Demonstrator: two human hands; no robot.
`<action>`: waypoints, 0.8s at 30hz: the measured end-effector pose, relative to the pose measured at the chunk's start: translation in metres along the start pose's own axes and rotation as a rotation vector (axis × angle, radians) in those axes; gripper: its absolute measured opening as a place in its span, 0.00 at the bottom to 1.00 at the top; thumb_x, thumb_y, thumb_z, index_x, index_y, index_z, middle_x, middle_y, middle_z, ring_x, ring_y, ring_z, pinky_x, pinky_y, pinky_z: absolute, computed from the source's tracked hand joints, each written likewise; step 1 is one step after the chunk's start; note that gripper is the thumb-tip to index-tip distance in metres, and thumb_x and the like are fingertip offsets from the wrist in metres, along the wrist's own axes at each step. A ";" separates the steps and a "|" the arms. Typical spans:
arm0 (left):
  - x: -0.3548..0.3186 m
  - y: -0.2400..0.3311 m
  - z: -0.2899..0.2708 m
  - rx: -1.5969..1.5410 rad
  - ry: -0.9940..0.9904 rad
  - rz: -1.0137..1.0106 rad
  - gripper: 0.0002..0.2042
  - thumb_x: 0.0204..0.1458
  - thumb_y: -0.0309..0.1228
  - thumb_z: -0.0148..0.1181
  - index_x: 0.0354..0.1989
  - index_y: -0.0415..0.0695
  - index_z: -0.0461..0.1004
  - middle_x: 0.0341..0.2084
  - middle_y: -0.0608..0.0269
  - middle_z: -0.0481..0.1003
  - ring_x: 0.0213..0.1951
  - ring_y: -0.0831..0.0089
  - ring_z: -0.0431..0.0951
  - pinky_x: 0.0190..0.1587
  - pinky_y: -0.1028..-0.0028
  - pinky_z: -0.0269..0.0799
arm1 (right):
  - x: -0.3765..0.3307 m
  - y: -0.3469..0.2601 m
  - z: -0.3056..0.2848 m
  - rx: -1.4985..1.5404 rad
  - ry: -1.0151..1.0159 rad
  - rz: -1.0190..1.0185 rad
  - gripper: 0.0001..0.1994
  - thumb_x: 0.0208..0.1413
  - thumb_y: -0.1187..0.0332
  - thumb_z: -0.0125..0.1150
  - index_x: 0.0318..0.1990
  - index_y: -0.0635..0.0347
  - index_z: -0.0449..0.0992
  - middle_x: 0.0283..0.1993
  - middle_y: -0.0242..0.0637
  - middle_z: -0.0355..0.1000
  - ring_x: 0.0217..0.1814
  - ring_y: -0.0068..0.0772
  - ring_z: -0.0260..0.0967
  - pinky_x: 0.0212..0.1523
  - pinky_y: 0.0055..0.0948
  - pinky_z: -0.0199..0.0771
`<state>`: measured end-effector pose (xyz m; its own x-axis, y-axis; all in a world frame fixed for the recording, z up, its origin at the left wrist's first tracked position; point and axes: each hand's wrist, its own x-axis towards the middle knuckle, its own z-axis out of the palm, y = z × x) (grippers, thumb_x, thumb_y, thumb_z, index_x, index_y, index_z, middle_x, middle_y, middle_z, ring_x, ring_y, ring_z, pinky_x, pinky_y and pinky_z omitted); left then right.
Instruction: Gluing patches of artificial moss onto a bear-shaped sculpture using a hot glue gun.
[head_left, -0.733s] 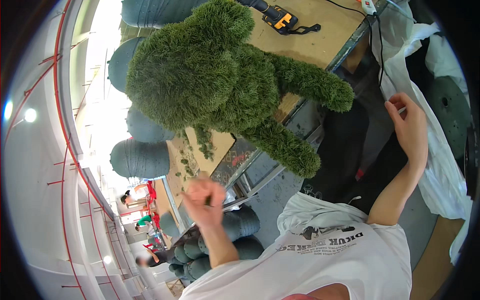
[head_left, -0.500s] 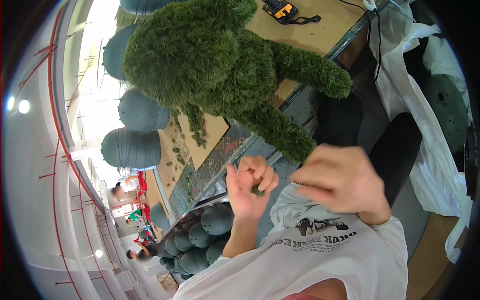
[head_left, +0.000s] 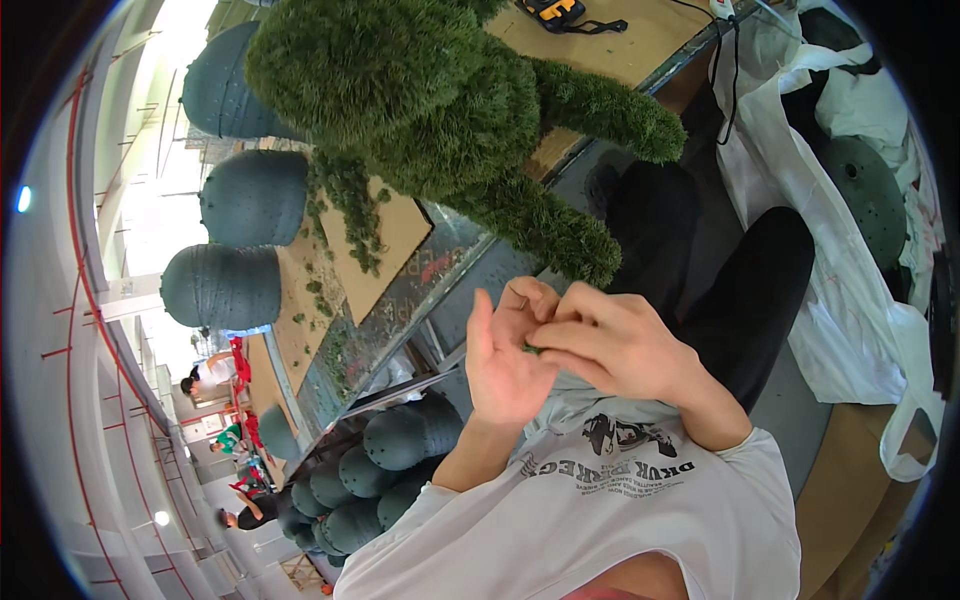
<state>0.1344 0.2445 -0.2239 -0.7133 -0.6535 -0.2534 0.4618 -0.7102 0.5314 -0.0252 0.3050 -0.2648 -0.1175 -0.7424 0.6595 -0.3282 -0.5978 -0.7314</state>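
— Where's the sprig (head_left: 531,349)?
— It's a tiny green bit between the left hand (head_left: 500,370) and the right hand (head_left: 635,345), in front of the shirt (head_left: 640,480).

— How do the fingers stand?
— The left palm is turned up, thumb spread, fingers half-curled, probably as a cup so nothing drops. The right fingers bunch at the sprig; whether they grip it, I can't tell, as the contact is mostly hidden.

— And the leafy figure (head_left: 450,130)?
— It lies on the tabletop (head_left: 640,40), two limbs jutting past the near edge toward the legs (head_left: 755,300). I'd say that puts them within easy reach.

— Why the board (head_left: 400,225) on its left?
— Green scraps (head_left: 360,225) lie there, likely gathered to be handy. Grey domes (head_left: 250,200) stand farther left, seemingly out of the way. A white sack (head_left: 770,190) hangs on the right, well apart from the hands.
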 end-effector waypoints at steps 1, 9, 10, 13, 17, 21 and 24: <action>-0.001 -0.002 0.001 0.246 0.060 0.070 0.25 0.71 0.55 0.40 0.51 0.42 0.67 0.42 0.61 0.66 0.47 0.65 0.69 0.54 0.65 0.66 | -0.001 0.000 0.001 0.066 0.034 0.054 0.12 0.49 0.76 0.72 0.42 0.58 0.83 0.38 0.33 0.71 0.29 0.25 0.71 0.26 0.26 0.71; -0.012 0.009 -0.021 1.278 -0.137 0.620 0.11 0.58 0.22 0.64 0.49 0.38 0.80 0.50 0.53 0.73 0.49 0.67 0.75 0.52 0.69 0.71 | -0.008 -0.007 -0.002 0.477 -0.020 0.558 0.07 0.60 0.77 0.65 0.45 0.63 0.82 0.30 0.26 0.75 0.29 0.11 0.64 0.28 0.18 0.62; -0.012 0.008 -0.023 1.324 -0.154 0.613 0.10 0.57 0.20 0.65 0.47 0.39 0.82 0.49 0.53 0.74 0.46 0.67 0.77 0.49 0.70 0.72 | -0.009 -0.008 0.001 0.466 -0.024 0.572 0.07 0.60 0.77 0.65 0.45 0.63 0.82 0.30 0.26 0.75 0.29 0.11 0.64 0.28 0.18 0.62; -0.017 0.009 -0.031 1.260 -0.126 0.629 0.09 0.56 0.19 0.66 0.45 0.38 0.82 0.45 0.54 0.76 0.43 0.68 0.78 0.46 0.73 0.73 | -0.011 -0.011 0.008 0.626 -0.031 0.634 0.06 0.64 0.76 0.63 0.45 0.66 0.81 0.34 0.27 0.77 0.33 0.12 0.67 0.32 0.18 0.66; -0.029 0.015 -0.043 1.114 -0.107 0.555 0.08 0.55 0.20 0.68 0.43 0.37 0.81 0.44 0.55 0.76 0.45 0.69 0.76 0.48 0.72 0.73 | -0.009 -0.021 0.015 0.812 -0.115 0.776 0.05 0.67 0.75 0.61 0.45 0.68 0.79 0.38 0.30 0.77 0.38 0.14 0.69 0.35 0.18 0.67; -0.041 0.021 -0.053 0.968 -0.111 0.432 0.07 0.54 0.19 0.69 0.41 0.36 0.81 0.44 0.56 0.75 0.46 0.70 0.75 0.51 0.71 0.72 | -0.018 -0.027 0.028 0.787 -0.115 0.788 0.06 0.67 0.74 0.61 0.45 0.68 0.79 0.40 0.29 0.76 0.37 0.13 0.69 0.34 0.19 0.66; -0.048 0.021 -0.063 0.880 -0.087 0.403 0.06 0.53 0.17 0.69 0.39 0.36 0.81 0.44 0.56 0.75 0.47 0.70 0.76 0.51 0.71 0.72 | -0.023 -0.028 0.040 0.717 -0.094 0.624 0.06 0.65 0.74 0.64 0.46 0.66 0.78 0.38 0.28 0.74 0.36 0.13 0.68 0.33 0.20 0.66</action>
<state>0.2113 0.2442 -0.2516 -0.6407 -0.7581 0.1216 0.1454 0.0357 0.9887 0.0244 0.3266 -0.2659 0.0092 -0.9927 0.1205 0.4246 -0.1052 -0.8992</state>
